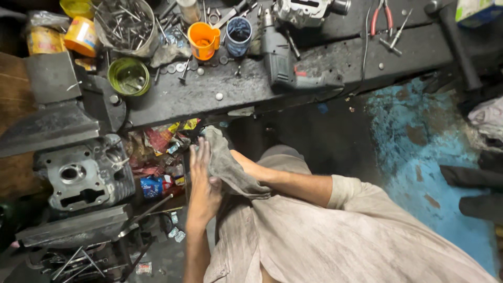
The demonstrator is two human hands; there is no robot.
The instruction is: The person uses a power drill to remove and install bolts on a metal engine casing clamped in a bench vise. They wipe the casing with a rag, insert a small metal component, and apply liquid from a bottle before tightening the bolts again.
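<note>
My left hand (pixel 201 181) lies with its fingers stretched up along a dirty grey rag (pixel 226 165) and its thumb over the cloth. My right forearm comes in from the right. My right hand (pixel 239 157) is wrapped inside the rag, with only the wrist showing. Both hands meet in front of my body, just below the edge of a dark workbench (pixel 209 99). My light shirt fills the lower part of the view.
On the bench stand an orange cup (pixel 203 39), a blue cup (pixel 239 35), a green tin (pixel 129 76), a tub of nails (pixel 126 23), an electric drill (pixel 285 65) and red-handled pliers (pixel 381 15). An engine cylinder block (pixel 81 175) sits at left above crumpled wrappers (pixel 160 152). Blue floor (pixel 419 152) lies to the right.
</note>
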